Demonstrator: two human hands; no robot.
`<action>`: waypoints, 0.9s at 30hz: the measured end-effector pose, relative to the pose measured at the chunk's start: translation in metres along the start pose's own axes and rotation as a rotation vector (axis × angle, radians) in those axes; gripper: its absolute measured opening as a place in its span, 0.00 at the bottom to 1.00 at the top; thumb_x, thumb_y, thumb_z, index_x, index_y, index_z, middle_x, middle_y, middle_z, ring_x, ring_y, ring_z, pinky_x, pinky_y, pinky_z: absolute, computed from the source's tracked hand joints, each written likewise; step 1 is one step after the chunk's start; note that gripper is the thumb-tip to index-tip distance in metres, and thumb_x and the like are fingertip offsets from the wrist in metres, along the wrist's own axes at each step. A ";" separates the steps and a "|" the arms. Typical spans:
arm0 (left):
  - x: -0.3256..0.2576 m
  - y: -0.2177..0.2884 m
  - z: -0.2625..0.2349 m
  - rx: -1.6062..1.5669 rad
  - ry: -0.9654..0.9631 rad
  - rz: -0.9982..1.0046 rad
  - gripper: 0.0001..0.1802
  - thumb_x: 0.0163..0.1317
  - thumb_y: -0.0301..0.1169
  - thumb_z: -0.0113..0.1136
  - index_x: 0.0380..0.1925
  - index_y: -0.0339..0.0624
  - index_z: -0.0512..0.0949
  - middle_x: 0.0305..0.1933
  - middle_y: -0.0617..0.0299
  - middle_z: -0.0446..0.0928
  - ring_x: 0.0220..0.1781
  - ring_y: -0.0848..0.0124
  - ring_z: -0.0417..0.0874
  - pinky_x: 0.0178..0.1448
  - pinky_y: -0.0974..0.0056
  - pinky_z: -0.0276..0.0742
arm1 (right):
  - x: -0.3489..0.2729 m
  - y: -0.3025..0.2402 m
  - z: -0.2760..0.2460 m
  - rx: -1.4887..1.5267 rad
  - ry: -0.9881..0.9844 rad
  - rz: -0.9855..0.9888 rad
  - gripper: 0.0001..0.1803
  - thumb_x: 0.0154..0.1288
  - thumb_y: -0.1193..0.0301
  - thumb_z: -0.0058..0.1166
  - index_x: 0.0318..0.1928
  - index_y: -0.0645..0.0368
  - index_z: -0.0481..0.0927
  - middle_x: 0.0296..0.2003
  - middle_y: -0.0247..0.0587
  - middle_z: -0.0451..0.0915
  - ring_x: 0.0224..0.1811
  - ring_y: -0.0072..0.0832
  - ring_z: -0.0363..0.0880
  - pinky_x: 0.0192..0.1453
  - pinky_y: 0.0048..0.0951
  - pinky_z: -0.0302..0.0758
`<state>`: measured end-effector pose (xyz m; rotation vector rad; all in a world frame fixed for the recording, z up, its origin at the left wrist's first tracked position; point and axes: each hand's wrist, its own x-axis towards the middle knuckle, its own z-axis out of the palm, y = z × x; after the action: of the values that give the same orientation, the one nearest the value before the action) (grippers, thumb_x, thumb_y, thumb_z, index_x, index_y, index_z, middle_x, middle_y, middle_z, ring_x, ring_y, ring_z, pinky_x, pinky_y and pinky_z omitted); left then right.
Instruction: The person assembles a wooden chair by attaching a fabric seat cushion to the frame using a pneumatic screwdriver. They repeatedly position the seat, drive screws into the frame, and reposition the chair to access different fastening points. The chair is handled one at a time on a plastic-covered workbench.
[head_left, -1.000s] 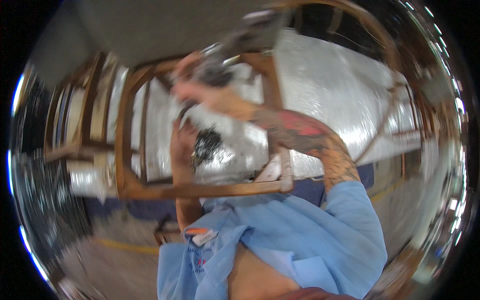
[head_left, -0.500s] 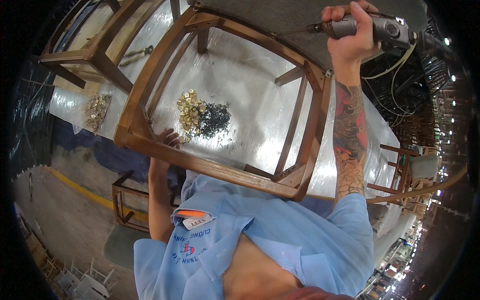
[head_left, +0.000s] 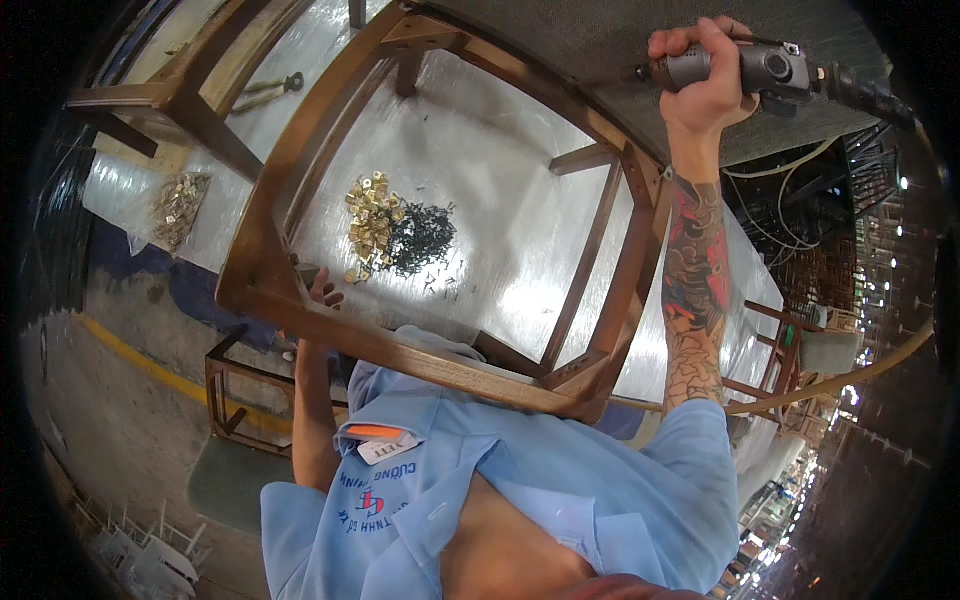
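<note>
Behind the frame [head_left: 420,361], left hand [head_left: 323,291] spread, partly hidden; right hand [head_left: 706,85] clasped round a power tool [head_left: 768,68].

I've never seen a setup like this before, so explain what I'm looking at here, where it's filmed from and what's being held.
There's no machine arm here: these are a person's own bare hands. A wide fisheye camera on the person's head looks down, so straight edges bend near the rim. The right hand grips a grey power tool. The left hand is by a brown wooden frame, partly hidden, so I can't tell whether it grips anything. Through the frame you see a shiny surface with a heap of small brass-coloured pieces beside a pile of small dark pieces. A clear bag of small pieces lies farther left.
</note>
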<state>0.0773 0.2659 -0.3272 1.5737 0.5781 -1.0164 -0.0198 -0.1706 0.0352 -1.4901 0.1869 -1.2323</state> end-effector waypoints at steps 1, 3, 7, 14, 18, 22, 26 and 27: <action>0.001 -0.004 -0.001 -0.024 0.017 0.040 0.38 0.57 0.51 0.68 0.62 0.44 0.69 0.55 0.54 0.74 0.42 0.66 0.80 0.46 0.62 0.76 | 0.001 0.003 0.006 0.002 0.022 -0.017 0.08 0.60 0.74 0.54 0.40 0.58 0.72 0.20 0.40 0.73 0.21 0.31 0.73 0.31 0.34 0.75; 0.001 -0.009 0.001 -0.040 0.011 0.113 0.36 0.54 0.51 0.70 0.57 0.43 0.71 0.51 0.54 0.75 0.40 0.66 0.81 0.43 0.64 0.76 | -0.003 -0.015 0.028 -0.036 0.093 -0.064 0.07 0.60 0.75 0.54 0.39 0.58 0.71 0.18 0.33 0.67 0.16 0.24 0.68 0.23 0.30 0.71; -0.012 0.002 0.017 -0.008 0.045 0.172 0.32 0.57 0.51 0.68 0.55 0.43 0.71 0.49 0.54 0.75 0.38 0.66 0.82 0.39 0.63 0.75 | -0.002 -0.014 0.033 -0.149 0.159 -0.109 0.06 0.59 0.76 0.54 0.35 0.62 0.72 0.20 0.39 0.72 0.16 0.28 0.71 0.24 0.30 0.72; -0.004 0.004 0.023 0.112 0.120 0.095 0.27 0.62 0.48 0.63 0.48 0.36 0.73 0.44 0.55 0.76 0.35 0.67 0.83 0.32 0.65 0.73 | -0.003 0.012 0.036 -0.230 0.123 -0.324 0.04 0.59 0.79 0.53 0.28 0.62 0.73 0.17 0.37 0.73 0.15 0.26 0.73 0.21 0.27 0.69; -0.005 0.008 0.020 0.084 0.060 0.107 0.28 0.61 0.47 0.64 0.50 0.36 0.71 0.44 0.55 0.74 0.35 0.66 0.83 0.33 0.63 0.73 | -0.001 0.012 0.024 -0.233 0.016 -0.319 0.05 0.60 0.80 0.53 0.27 0.62 0.73 0.16 0.34 0.73 0.16 0.23 0.73 0.20 0.25 0.68; -0.001 0.005 0.018 0.081 0.081 0.095 0.32 0.60 0.48 0.65 0.56 0.40 0.67 0.47 0.55 0.72 0.36 0.65 0.83 0.35 0.63 0.74 | -0.010 0.005 0.030 -0.348 0.044 -0.234 0.07 0.61 0.79 0.53 0.25 0.61 0.73 0.16 0.33 0.75 0.15 0.20 0.72 0.19 0.23 0.67; -0.005 0.001 0.015 0.126 0.056 0.116 0.34 0.62 0.51 0.63 0.60 0.41 0.67 0.50 0.53 0.72 0.40 0.64 0.82 0.41 0.60 0.74 | -0.009 0.007 0.036 -0.252 0.143 -0.119 0.09 0.59 0.78 0.56 0.22 0.60 0.73 0.15 0.32 0.75 0.14 0.19 0.73 0.18 0.22 0.67; -0.005 0.000 0.013 0.149 0.051 0.132 0.35 0.63 0.52 0.61 0.61 0.40 0.68 0.51 0.52 0.72 0.41 0.63 0.82 0.43 0.59 0.74 | -0.009 0.006 0.035 -0.276 0.130 -0.131 0.10 0.59 0.78 0.56 0.22 0.60 0.73 0.15 0.32 0.75 0.14 0.19 0.73 0.19 0.22 0.67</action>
<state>0.0704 0.2547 -0.3230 1.7493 0.4344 -0.9394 0.0051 -0.1443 0.0319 -1.6802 0.3630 -1.4558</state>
